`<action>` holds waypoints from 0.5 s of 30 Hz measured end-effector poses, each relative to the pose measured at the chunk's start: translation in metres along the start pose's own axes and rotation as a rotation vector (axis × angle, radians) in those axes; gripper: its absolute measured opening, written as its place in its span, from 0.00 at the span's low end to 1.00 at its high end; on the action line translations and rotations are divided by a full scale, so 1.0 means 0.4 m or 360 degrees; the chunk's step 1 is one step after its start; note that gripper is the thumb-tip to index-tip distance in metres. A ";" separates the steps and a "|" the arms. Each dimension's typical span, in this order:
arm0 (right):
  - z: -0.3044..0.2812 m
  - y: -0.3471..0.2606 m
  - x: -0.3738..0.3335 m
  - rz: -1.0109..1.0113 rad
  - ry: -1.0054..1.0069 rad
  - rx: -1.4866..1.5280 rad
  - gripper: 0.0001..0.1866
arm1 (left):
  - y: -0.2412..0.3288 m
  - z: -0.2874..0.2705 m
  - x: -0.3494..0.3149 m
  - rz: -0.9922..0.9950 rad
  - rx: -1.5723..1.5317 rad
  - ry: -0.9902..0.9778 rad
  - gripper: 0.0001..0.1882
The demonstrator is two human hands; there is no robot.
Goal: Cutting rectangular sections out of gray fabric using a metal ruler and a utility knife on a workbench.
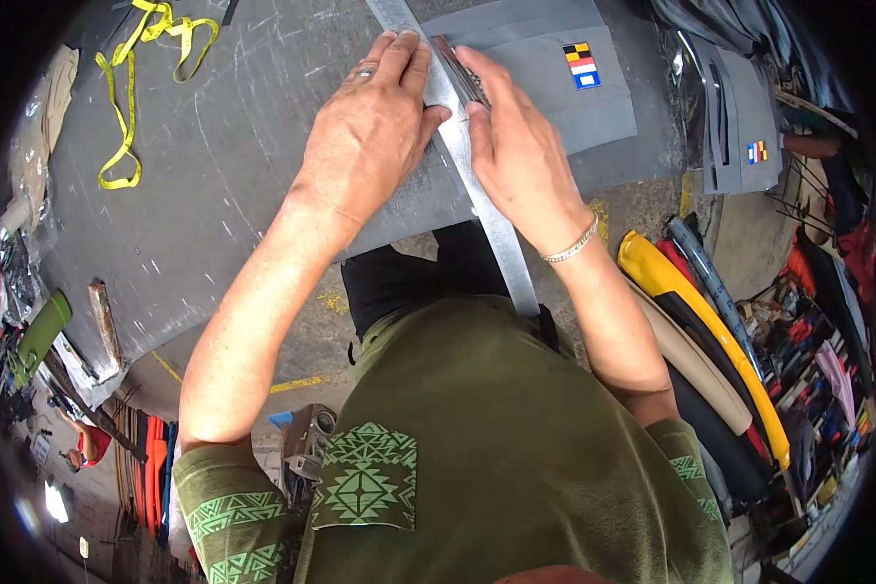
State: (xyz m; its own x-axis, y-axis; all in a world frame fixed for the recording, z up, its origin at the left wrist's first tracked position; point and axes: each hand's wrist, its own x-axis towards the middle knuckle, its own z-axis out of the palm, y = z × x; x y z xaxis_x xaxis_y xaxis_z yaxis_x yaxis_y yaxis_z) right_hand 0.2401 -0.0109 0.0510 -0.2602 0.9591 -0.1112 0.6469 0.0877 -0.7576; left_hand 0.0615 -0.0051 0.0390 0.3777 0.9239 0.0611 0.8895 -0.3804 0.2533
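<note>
A long metal ruler (504, 243) runs from the table's far side back over the near edge toward my waist. My left hand (375, 112) lies flat on the ruler's left side, fingers forward and thumb against the metal. On the other side, my right hand (521, 141) pinches a slim silver-and-brown tool (468, 83) along the ruler's edge; its tip and exact kind are hidden. Under the ruler and right hand spreads a grey fabric piece (608, 112) bearing a small patch of coloured flags (582, 66).
The dark, scratched table (234, 156) holds a crumpled yellow tape measure (125, 117) at far left. Another grey piece with a flag patch (745, 122) hangs at the right. Rolls of material, one yellow (711, 321), lean on the right. Clear plastic (92, 384) sits at the left edge.
</note>
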 end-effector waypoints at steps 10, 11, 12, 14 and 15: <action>0.011 -0.016 0.014 0.0073 -0.0063 -0.0114 0.27 | -0.007 0.009 -0.005 0.0003 0.0009 0.0046 0.30; 0.011 -0.018 0.014 0.0086 -0.0066 -0.0127 0.27 | -0.006 0.008 -0.005 0.0005 0.0018 0.0051 0.30; 0.011 -0.016 0.014 0.0089 -0.0068 -0.0132 0.27 | -0.005 0.007 -0.005 0.0007 0.0027 0.0055 0.31; 0.014 -0.013 0.015 0.0043 -0.0048 -0.0140 0.27 | -0.005 0.008 -0.006 0.0003 0.0028 0.0052 0.31; 0.014 -0.013 0.016 0.0044 -0.0050 -0.0143 0.27 | -0.005 0.009 -0.007 0.0000 0.0035 0.0048 0.31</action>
State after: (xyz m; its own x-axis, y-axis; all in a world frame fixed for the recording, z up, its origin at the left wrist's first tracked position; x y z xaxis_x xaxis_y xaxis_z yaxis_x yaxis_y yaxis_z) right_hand 0.2311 -0.0069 0.0508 -0.2627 0.9527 -0.1528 0.7157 0.0862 -0.6931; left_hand 0.0595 -0.0068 0.0349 0.3699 0.9246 0.0905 0.8951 -0.3808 0.2320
